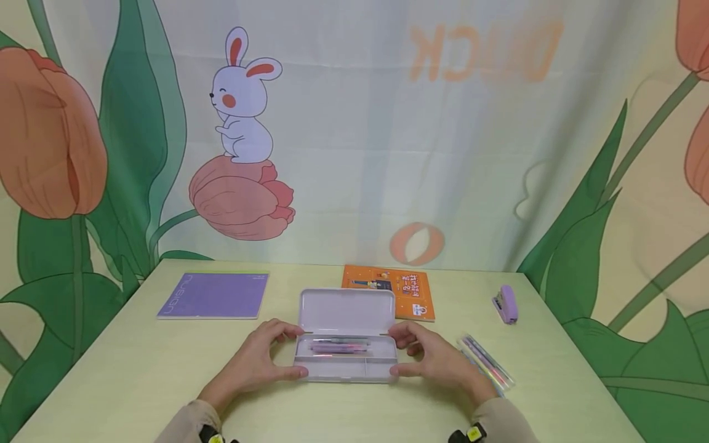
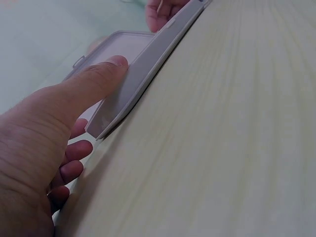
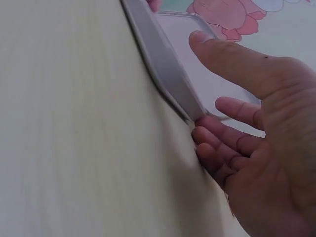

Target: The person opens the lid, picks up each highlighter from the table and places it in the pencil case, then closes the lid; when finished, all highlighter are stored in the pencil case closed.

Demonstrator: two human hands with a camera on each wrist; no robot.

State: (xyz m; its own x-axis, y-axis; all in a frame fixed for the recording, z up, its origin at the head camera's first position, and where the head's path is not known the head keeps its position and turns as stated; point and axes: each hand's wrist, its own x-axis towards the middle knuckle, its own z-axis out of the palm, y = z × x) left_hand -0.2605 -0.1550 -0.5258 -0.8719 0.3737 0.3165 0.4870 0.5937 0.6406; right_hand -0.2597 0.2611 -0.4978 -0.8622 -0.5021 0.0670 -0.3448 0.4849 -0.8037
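Note:
A pale pencil case [image 1: 338, 369] lies on the table with its lid [image 1: 348, 311] raised at the back. Several pens [image 1: 339, 347] rest in its long rear compartment; the front section has a divider. At the case's left end, my left hand [image 1: 257, 357] grips it, thumb on the front corner and fingers toward the hinge. My right hand [image 1: 434, 357] holds the opposite end between thumb and fingers. In the left wrist view, the left thumb [image 2: 101, 76] lies over the case's front side. Curled fingers [image 3: 222, 143] of the right hand touch the case's end in the right wrist view.
Behind the lid lies an orange book [image 1: 415, 295], partly covered. A purple notebook [image 1: 216, 296] is at the back left. Beyond my right forearm are a clear pack of coloured pens [image 1: 487, 360] and a purple stapler [image 1: 506, 304]. A printed curtain [image 1: 354, 154] hangs behind the table.

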